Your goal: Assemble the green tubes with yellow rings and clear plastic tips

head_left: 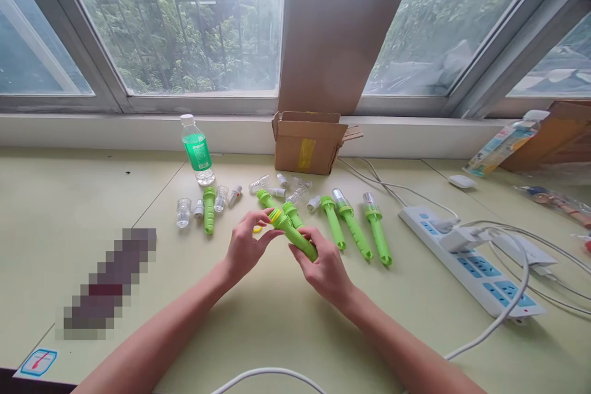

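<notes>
My right hand [327,268] wraps its fingers round the lower end of a green plastic handle [295,237], held tilted above the table. At its upper, wider end sits a yellow ring [276,216], pinched by the thumb and fingers of my left hand [249,237]. Just behind my left thumb, another yellow piece [257,229] shows in part. Beyond my hands lie more green handles, one [292,214] partly hidden by the held one. To the right, a handle [331,221] lies uncapped, beside two with clear caps [341,198].
Clear ribbed cups [183,212] and small white-grey parts [198,209] lie left of a green handle [209,212]. A bottle [197,151] and a cardboard box [305,144] stand at the back. A power strip [468,265] with white cables [519,286] occupies the right side.
</notes>
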Motion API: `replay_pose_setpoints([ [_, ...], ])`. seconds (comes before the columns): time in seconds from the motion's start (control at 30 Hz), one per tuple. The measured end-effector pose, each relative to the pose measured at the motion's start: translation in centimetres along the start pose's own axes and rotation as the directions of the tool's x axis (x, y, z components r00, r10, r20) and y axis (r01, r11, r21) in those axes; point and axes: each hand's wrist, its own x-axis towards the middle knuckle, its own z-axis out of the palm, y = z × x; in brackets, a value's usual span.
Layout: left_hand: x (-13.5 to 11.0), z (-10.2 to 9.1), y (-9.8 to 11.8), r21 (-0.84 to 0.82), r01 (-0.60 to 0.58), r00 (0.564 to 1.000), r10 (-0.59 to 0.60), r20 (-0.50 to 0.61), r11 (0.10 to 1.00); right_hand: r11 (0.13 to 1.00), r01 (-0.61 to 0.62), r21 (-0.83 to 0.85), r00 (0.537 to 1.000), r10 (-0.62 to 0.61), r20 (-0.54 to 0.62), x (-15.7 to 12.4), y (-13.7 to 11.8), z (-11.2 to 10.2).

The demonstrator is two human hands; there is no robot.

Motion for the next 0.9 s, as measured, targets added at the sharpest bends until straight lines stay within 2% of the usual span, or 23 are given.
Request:
replay_pose_setpoints([
  [0.13, 0.17, -0.11, 0.30, 0.006, -0.008, 1.000, 0.008, -0.019, 1.000, 1.000, 0.002, 0.018, 1.000, -0.002, -0.009, -0.09, -0.23, -0.06],
  [0.47, 0.05, 0.01, 0.28, 0.043, 0.024, 0.998, -0.022, -0.051, 0.999, 0.946, -0.169, 0.276, 0.985, 0.155, 0.070, -0.01, -0.65, 0.15],
  [0.6, 0.20, -0.10, 0.29, 0.033, 0.015, 0.998, -0.014, -0.053, 0.999, 0.898, -0.237, 0.371, 0.971, 0.211, 0.111, 0.03, -0.52, 0.26],
  [0.7, 0.36, -0.22, 0.31, -0.002, 0.013, 1.000, -0.013, -0.012, 1.000, 0.845, -0.308, 0.437, 0.951, 0.265, 0.158, -0.02, -0.33, 0.38],
  [0.9, 0.35, -0.12, 0.33, -0.023, 0.080, 0.997, -0.079, 0.008, 0.997, 0.759, -0.394, 0.518, 0.919, 0.322, 0.228, 0.04, -0.26, 0.39],
])
